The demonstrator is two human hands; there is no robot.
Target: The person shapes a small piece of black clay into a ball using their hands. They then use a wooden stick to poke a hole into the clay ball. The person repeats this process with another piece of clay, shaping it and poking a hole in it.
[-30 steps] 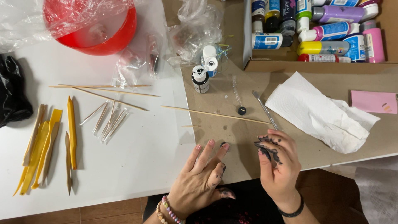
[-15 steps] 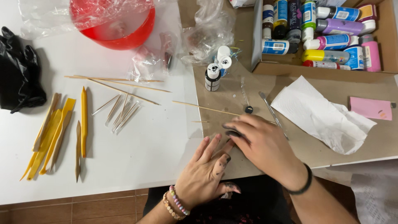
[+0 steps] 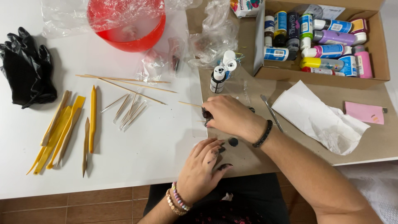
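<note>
Head view: right hand reached leftward across brown kraft paper sheet, fingers curled down near end of thin wooden skewer; whether it gripped skewer could not be told. Fingertips stained black. Left hand lay flat, fingers spread, palm down on paper's left edge, holding nothing. Small black round blob sat just beside left fingertips. Small black-and-white paint bottle stood near, above right hand. Yellow modelling tools lay well apart on white table.
</note>
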